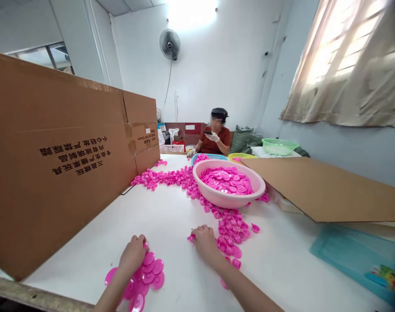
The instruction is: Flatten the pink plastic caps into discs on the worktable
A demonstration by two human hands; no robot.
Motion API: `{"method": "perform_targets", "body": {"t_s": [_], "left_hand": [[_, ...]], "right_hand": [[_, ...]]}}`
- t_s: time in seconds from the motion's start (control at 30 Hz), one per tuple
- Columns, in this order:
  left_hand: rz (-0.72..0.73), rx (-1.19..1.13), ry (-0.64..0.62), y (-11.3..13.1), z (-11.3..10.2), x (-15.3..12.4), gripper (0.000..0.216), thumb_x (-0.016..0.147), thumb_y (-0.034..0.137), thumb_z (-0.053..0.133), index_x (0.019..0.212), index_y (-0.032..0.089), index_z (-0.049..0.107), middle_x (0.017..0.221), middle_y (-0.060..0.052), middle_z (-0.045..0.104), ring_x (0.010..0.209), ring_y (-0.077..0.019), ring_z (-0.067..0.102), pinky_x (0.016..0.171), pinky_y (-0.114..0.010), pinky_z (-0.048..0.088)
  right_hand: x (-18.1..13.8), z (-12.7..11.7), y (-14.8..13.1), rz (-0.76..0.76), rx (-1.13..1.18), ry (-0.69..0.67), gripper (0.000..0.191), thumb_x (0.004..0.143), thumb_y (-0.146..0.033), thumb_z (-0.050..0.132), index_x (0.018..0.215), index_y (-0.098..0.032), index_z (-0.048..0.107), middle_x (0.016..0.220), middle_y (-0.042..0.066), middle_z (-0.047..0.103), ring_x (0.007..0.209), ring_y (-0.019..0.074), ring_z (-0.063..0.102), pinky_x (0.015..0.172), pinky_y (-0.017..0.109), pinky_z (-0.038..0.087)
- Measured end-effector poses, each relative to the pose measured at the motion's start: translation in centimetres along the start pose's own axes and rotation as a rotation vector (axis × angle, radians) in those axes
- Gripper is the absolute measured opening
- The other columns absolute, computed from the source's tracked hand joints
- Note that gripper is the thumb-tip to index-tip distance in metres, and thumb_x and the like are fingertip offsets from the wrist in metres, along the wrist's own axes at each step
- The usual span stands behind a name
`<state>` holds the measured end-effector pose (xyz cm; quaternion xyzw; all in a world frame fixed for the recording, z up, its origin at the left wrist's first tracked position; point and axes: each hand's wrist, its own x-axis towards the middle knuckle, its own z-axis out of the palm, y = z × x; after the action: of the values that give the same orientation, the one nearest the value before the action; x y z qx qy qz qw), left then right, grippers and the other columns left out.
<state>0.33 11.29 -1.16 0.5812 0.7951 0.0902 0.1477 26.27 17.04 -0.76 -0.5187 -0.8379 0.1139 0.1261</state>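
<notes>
My left hand (133, 255) is at the near left of the table, its fingers curled over a loose pile of pink toy saucers (148, 266). A pink piece shows at its fingertips; it looks like a saucer, partly hidden by the hand. Farther right, my right hand (205, 242) is closed on a small pink toy cup (191, 238), which pokes out left of the fingers. Just beyond that hand, a trail of pink toy cups (231, 227) runs along the table, with a few saucers among them. The pink basin (228, 199) behind holds a heap of saucers (226, 180).
A tall cardboard box (83, 151) walls off the left side. More cups (164, 177) spread across the white table (164, 212). At right lie a cardboard sheet (330, 184) and a teal sheet (356, 255). A person (217, 138) wearing gloves sits opposite, behind a blue basket (213, 157).
</notes>
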Motion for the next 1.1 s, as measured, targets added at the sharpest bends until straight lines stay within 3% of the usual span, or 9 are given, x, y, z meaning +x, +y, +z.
{"method": "perform_targets", "body": {"t_s": [0.13, 0.27, 0.43, 0.53, 0.67, 0.8, 0.97, 1.1], "left_hand": [[0.047, -0.149, 0.058, 0.5, -1.0, 0.2, 0.014, 0.074, 0.024, 0.039, 0.083, 0.018, 0.048, 0.081, -0.003, 0.055, 0.064, -0.0121, 0.053, 0.059, -0.023, 0.037], [0.220, -0.440, 0.097, 4.0, -1.4, -0.5, 0.014, 0.075, 0.030, 0.040, 0.077, 0.019, 0.047, 0.070, 0.001, 0.055, 0.063, -0.0105, 0.052, 0.058, -0.021, 0.038], [0.259, -0.692, 0.000, 8.8, 0.5, 0.0, 0.019, 0.071, 0.035, 0.049, 0.079, 0.018, 0.050, 0.071, 0.001, 0.056, 0.058, -0.0090, 0.052, 0.053, -0.020, 0.039], [0.203, -0.769, -0.088, 10.3, 2.3, 0.7, 0.021, 0.072, 0.036, 0.049, 0.082, 0.017, 0.049, 0.069, 0.001, 0.056, 0.053, -0.0079, 0.052, 0.052, -0.020, 0.040], [0.147, -0.717, -0.110, 10.9, 4.6, 1.2, 0.018, 0.073, 0.032, 0.048, 0.082, 0.017, 0.048, 0.066, 0.001, 0.057, 0.055, -0.0078, 0.053, 0.052, -0.018, 0.039], [0.140, -0.638, -0.118, 10.6, 5.2, 1.8, 0.018, 0.074, 0.032, 0.046, 0.085, 0.017, 0.048, 0.070, 0.000, 0.059, 0.056, -0.0077, 0.052, 0.052, -0.018, 0.037], [0.142, -0.488, -0.190, 11.2, 3.4, 3.4, 0.020, 0.068, 0.035, 0.053, 0.073, 0.016, 0.053, 0.070, -0.002, 0.060, 0.063, -0.0126, 0.054, 0.056, -0.022, 0.039], [0.102, -0.335, -0.011, 13.4, 3.0, 4.0, 0.030, 0.078, 0.040, 0.039, 0.090, 0.016, 0.052, 0.101, -0.011, 0.053, 0.096, -0.0234, 0.047, 0.078, -0.034, 0.034]], "right_hand": [[-1.3, 1.1, -1.0, -0.057, 0.201, 0.104, 0.026, 0.080, -0.019, 0.040, 0.095, -0.022, 0.061, 0.091, 0.006, 0.061, 0.092, 0.0204, 0.049, 0.078, 0.029, 0.034], [-2.0, 0.7, 0.2, -0.018, 0.389, 0.077, 0.034, 0.081, -0.021, 0.036, 0.110, -0.017, 0.054, 0.104, 0.008, 0.058, 0.100, 0.0185, 0.049, 0.086, 0.029, 0.035], [-1.5, 0.1, 1.2, 0.042, 0.508, 0.090, 0.034, 0.082, -0.025, 0.034, 0.105, -0.016, 0.057, 0.106, 0.008, 0.059, 0.102, 0.0179, 0.050, 0.089, 0.030, 0.036], [-0.8, 0.4, 0.9, 0.110, 0.683, 0.061, 0.033, 0.081, -0.030, 0.037, 0.102, -0.017, 0.058, 0.096, 0.007, 0.062, 0.085, 0.0163, 0.058, 0.077, 0.028, 0.044], [0.2, 1.4, -0.2, 0.259, 0.993, -0.093, 0.030, 0.080, -0.031, 0.041, 0.098, -0.012, 0.056, 0.063, 0.002, 0.061, 0.050, 0.0103, 0.056, 0.049, 0.022, 0.044], [1.0, 1.8, -0.7, 0.324, 1.152, -0.157, 0.020, 0.074, -0.028, 0.052, 0.083, -0.011, 0.058, 0.060, 0.002, 0.061, 0.053, 0.0097, 0.058, 0.052, 0.021, 0.046], [1.8, 1.7, -0.7, 0.467, 1.192, -0.216, 0.006, 0.070, -0.017, 0.054, 0.065, -0.014, 0.052, 0.055, 0.001, 0.061, 0.052, 0.0114, 0.060, 0.052, 0.022, 0.048], [2.3, 2.2, -0.6, 0.491, 1.216, -0.219, 0.010, 0.068, -0.011, 0.052, 0.060, -0.015, 0.047, 0.047, -0.001, 0.057, 0.043, 0.0094, 0.056, 0.041, 0.017, 0.042]]}}
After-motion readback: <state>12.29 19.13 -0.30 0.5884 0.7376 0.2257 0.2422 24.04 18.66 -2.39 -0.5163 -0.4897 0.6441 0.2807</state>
